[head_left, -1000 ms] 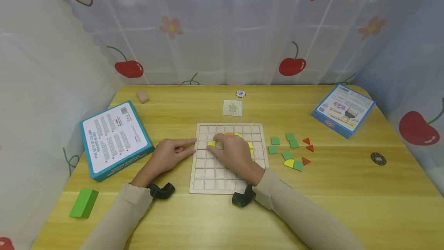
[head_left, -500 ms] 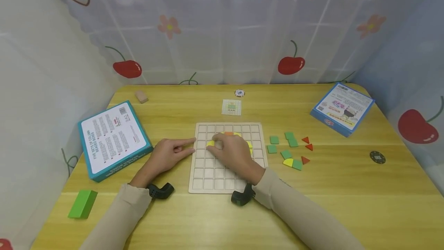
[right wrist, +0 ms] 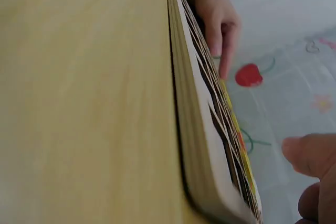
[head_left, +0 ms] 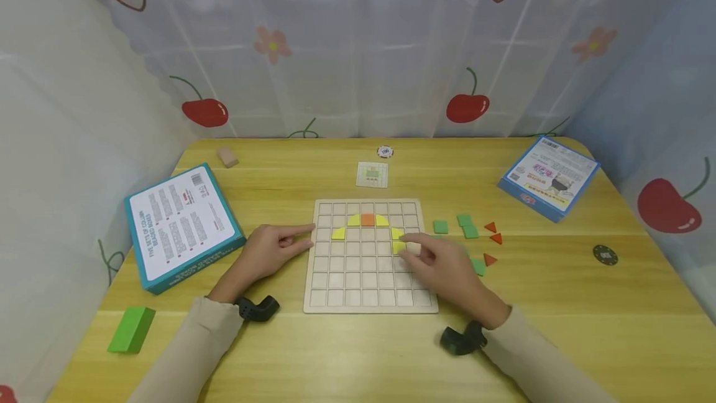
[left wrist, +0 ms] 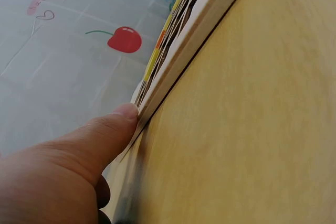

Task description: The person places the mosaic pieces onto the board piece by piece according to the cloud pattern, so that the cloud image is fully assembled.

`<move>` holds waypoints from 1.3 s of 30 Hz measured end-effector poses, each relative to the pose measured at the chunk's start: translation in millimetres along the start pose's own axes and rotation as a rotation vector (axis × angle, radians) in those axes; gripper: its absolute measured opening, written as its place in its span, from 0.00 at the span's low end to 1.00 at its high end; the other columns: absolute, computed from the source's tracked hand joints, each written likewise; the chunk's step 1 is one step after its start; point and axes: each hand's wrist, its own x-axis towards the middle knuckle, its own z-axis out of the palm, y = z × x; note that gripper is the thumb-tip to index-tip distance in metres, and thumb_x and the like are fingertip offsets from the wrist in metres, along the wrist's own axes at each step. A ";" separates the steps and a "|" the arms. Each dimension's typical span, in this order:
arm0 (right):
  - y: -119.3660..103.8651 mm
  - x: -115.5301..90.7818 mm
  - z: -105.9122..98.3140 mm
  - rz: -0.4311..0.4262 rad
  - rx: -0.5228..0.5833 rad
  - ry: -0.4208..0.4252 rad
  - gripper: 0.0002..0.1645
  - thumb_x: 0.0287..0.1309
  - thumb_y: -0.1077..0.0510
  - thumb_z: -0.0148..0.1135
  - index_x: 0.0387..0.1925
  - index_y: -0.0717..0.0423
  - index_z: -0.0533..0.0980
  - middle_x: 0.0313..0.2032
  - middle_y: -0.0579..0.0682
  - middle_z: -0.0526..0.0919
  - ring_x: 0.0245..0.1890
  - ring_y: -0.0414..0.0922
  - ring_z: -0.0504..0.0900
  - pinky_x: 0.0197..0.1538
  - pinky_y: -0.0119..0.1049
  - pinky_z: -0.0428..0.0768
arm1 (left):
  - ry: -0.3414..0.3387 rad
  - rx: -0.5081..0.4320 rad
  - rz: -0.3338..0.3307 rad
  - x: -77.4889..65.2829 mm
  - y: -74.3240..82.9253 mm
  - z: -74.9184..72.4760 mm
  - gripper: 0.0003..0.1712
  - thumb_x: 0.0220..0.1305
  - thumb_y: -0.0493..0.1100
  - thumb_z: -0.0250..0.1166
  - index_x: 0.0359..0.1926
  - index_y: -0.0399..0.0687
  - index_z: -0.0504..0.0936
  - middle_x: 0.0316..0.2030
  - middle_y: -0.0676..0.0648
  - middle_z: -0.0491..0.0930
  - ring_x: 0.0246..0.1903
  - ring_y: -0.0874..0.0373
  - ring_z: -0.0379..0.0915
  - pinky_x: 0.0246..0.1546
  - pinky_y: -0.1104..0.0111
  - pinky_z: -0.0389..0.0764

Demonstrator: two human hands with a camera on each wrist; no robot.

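A pale wooden grid board [head_left: 352, 280] lies mid-table. My left hand [head_left: 271, 249] touches its left edge with extended index finger and thumb; the thumb [left wrist: 107, 135] shows along that edge in the left wrist view. In its cells are an orange square tile [head_left: 367, 220] and several yellow quarter-round tiles, one at the left [head_left: 338, 233]. Over the board's right side, the fingertips of my right hand [head_left: 444, 266] overlap the edge of a yellow tile [head_left: 398, 248]. Nothing shows between its thumb [right wrist: 307, 153] and fingers. This hand hides part of the loose tiles.
Loose green squares [head_left: 440, 227] and red triangles [head_left: 496, 239] lie right of the board. Behind it are a pattern card [head_left: 371, 175] and a poker chip [head_left: 385, 152]. Boxes stand left [head_left: 184, 229] and right [head_left: 550, 178]; a green block [head_left: 132, 329] sits front left.
My right hand has moved right, away from the left yellow tile, which now shows in its cell. The orange and yellow tiles are uncovered. My left hand stays at the board's edge.
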 end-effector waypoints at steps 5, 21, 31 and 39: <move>21.9 -36.7 -26.9 -0.036 -0.072 0.056 0.15 0.55 0.54 0.79 0.46 0.48 0.88 0.15 0.30 0.59 0.16 0.31 0.58 0.22 0.30 0.61 | -0.024 0.000 -0.025 -3.2 -0.1 0.9 0.22 0.68 0.60 0.68 0.60 0.67 0.85 0.12 0.58 0.60 0.14 0.65 0.51 0.19 0.69 0.60; 40.3 -63.2 -55.3 0.145 -0.323 0.149 0.20 0.50 0.44 0.81 0.39 0.52 0.88 0.14 0.34 0.62 0.14 0.33 0.57 0.19 0.32 0.57 | -0.021 0.003 -0.024 -1.2 -1.1 2.3 0.22 0.68 0.61 0.68 0.61 0.68 0.85 0.12 0.58 0.60 0.14 0.65 0.50 0.19 0.70 0.59; 29.0 -57.9 -34.8 0.120 -0.416 0.160 0.26 0.49 0.39 0.79 0.39 0.54 0.86 0.14 0.36 0.65 0.13 0.35 0.59 0.17 0.34 0.57 | -0.016 0.011 -0.010 0.2 -0.3 1.2 0.23 0.68 0.62 0.67 0.61 0.67 0.85 0.12 0.58 0.60 0.14 0.65 0.50 0.19 0.70 0.58; 25.8 -53.8 -26.0 0.102 -0.408 0.175 0.19 0.55 0.46 0.76 0.41 0.55 0.86 0.14 0.35 0.66 0.13 0.35 0.58 0.16 0.33 0.57 | -0.013 0.008 -0.012 0.7 2.3 -1.0 0.22 0.68 0.59 0.69 0.60 0.65 0.85 0.12 0.58 0.59 0.14 0.65 0.50 0.19 0.69 0.58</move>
